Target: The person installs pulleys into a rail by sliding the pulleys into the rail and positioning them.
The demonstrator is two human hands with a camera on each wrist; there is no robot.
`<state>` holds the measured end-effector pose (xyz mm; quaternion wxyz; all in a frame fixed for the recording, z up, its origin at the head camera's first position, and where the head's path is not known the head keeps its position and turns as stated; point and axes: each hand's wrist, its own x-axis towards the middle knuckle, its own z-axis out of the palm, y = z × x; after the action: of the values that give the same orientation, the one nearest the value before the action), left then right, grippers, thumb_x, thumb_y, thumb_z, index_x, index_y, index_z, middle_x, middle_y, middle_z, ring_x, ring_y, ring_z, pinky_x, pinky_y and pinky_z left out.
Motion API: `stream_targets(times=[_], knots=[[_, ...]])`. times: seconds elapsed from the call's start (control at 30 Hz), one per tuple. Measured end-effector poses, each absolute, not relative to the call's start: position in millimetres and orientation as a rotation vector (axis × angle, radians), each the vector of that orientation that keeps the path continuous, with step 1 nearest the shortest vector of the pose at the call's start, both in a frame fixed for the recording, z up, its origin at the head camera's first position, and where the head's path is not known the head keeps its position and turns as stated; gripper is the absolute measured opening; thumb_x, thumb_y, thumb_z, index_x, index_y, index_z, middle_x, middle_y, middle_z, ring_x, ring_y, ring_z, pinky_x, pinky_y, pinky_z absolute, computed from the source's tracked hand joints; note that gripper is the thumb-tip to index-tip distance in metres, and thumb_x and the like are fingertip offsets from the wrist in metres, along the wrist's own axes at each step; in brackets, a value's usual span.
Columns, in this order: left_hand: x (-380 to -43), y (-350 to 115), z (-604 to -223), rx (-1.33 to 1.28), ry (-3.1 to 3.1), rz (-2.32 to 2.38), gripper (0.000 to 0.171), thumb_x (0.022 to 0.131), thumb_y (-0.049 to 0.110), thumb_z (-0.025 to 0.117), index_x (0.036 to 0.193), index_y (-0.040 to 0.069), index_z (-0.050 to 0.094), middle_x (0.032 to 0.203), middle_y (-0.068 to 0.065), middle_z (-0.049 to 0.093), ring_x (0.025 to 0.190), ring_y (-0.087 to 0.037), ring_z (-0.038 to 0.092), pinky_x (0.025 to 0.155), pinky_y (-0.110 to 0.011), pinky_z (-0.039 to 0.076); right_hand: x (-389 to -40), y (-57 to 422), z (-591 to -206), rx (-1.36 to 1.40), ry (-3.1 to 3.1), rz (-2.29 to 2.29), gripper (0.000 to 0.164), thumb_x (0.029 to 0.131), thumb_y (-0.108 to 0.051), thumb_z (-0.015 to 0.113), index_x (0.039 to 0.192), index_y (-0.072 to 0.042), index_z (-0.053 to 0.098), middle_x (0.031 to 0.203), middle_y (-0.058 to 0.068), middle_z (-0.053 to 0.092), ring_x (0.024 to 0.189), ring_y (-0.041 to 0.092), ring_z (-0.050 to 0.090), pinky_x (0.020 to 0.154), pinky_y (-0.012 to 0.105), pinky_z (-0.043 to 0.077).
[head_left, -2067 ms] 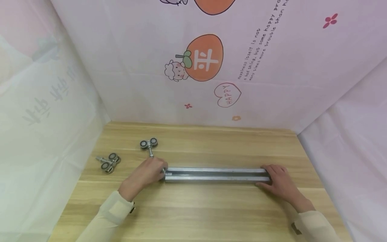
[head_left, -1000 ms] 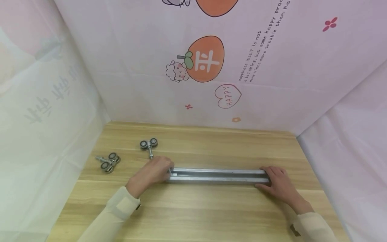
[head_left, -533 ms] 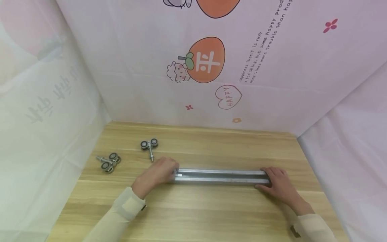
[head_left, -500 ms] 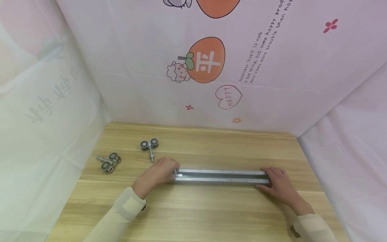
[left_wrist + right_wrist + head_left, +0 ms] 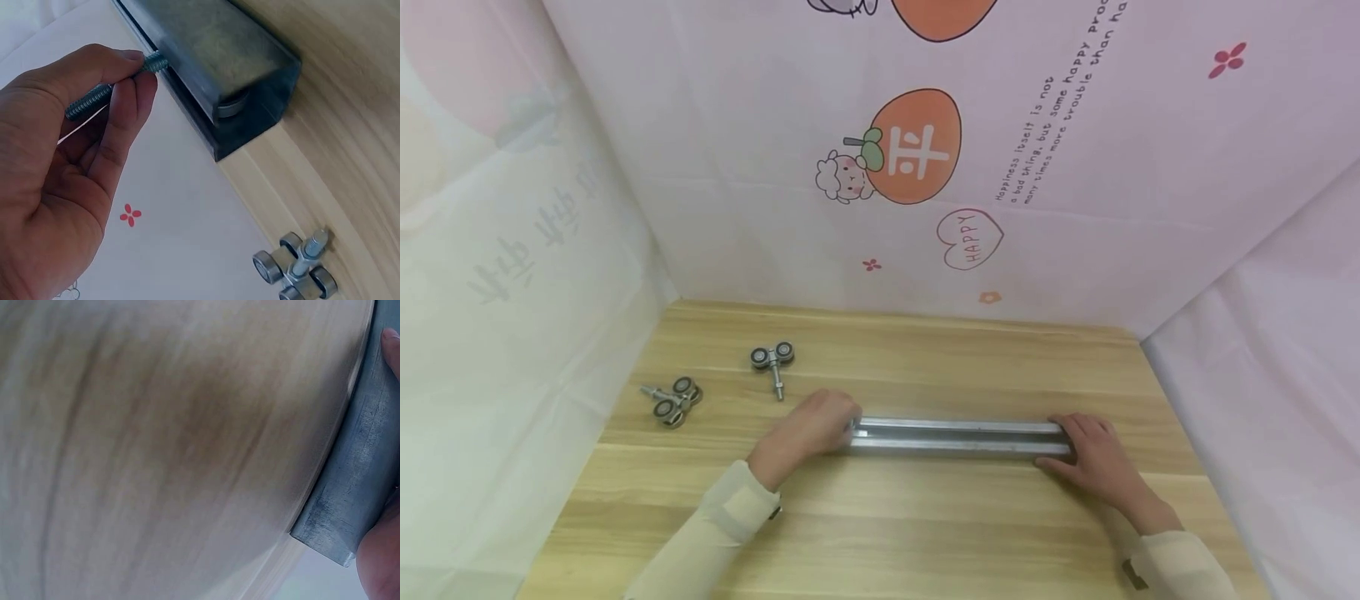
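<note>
A galvanised metal rail (image 5: 958,437) with a lengthwise slot lies across the wooden table. My left hand (image 5: 820,421) is at its left part, hiding that end in the head view. In the left wrist view, thumb and fingers of the left hand (image 5: 87,131) pinch a threaded bolt (image 5: 156,61) that sticks out of the slot. A wheel (image 5: 232,107) shows inside the rail's open end. My right hand (image 5: 1097,458) grips the right end, thumb on the near side and fingers over the far side. The right wrist view shows the rail's side (image 5: 350,469) beside the right hand (image 5: 381,556).
Two more roller trolleys with bolts lie on the table (image 5: 925,533) to the left: one trolley (image 5: 772,358) behind the left hand, the other (image 5: 673,404) farther left. A printed cloth (image 5: 760,208) rises along the table's back edge, with white cloth at both sides.
My left hand has slid rightward along the rail, pinching the bolt. The right hand and the rail's right end have stayed in place. The two loose trolleys lie as before.
</note>
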<state>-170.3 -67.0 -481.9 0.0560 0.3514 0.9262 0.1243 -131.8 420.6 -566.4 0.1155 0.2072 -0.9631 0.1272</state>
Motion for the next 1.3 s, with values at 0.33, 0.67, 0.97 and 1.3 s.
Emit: stream_targets(times=[0.33, 0.67, 0.97, 1.3], knots=[[-169.0, -48.2, -483.0, 1.04, 2.793, 0.33, 0.015, 0.077, 0.006, 0.065, 0.067, 0.017, 0.06, 0.064, 0.007, 0.051, 0.058, -0.01, 0.047, 0.053, -0.022, 0.043, -133.0, 420.3, -568.2, 0.614, -2.813, 0.382, 0.078, 0.071, -0.059, 0.074, 0.124, -0.004, 0.059, 0.112, 0.013, 0.064, 0.104, 0.033, 0.056, 0.097, 0.054, 0.034], [-166.6, -31.9, -481.7, 1.036, 2.784, 0.298, 0.011, 0.08, 0.008, 0.065, 0.073, 0.015, 0.063, 0.066, 0.006, 0.053, 0.059, -0.01, 0.049, 0.055, -0.022, 0.045, -133.9, 419.5, -569.3, 0.621, -2.804, 0.384, 0.078, 0.07, -0.059, 0.075, 0.124, -0.004, 0.059, 0.112, 0.013, 0.065, 0.104, 0.034, 0.056, 0.096, 0.054, 0.034], [-163.9, -13.5, -484.1, 1.032, 2.835, 0.244, 0.012, 0.083, 0.007, 0.062, 0.073, 0.013, 0.063, 0.065, 0.003, 0.053, 0.057, -0.011, 0.048, 0.051, -0.021, 0.044, -133.6, 419.3, -568.4, 0.614, -2.81, 0.381, 0.079, 0.07, -0.059, 0.075, 0.123, -0.003, 0.059, 0.111, 0.013, 0.064, 0.104, 0.034, 0.055, 0.096, 0.054, 0.034], [-164.6, 5.8, -485.0, 1.031, 2.838, 0.223, 0.014, 0.083, 0.007, 0.062, 0.071, 0.014, 0.063, 0.063, 0.004, 0.052, 0.056, -0.01, 0.048, 0.049, -0.021, 0.043, -133.1, 420.8, -569.5, 0.61, -2.811, 0.369, 0.079, 0.07, -0.059, 0.075, 0.124, -0.003, 0.059, 0.111, 0.014, 0.065, 0.103, 0.035, 0.056, 0.096, 0.055, 0.034]])
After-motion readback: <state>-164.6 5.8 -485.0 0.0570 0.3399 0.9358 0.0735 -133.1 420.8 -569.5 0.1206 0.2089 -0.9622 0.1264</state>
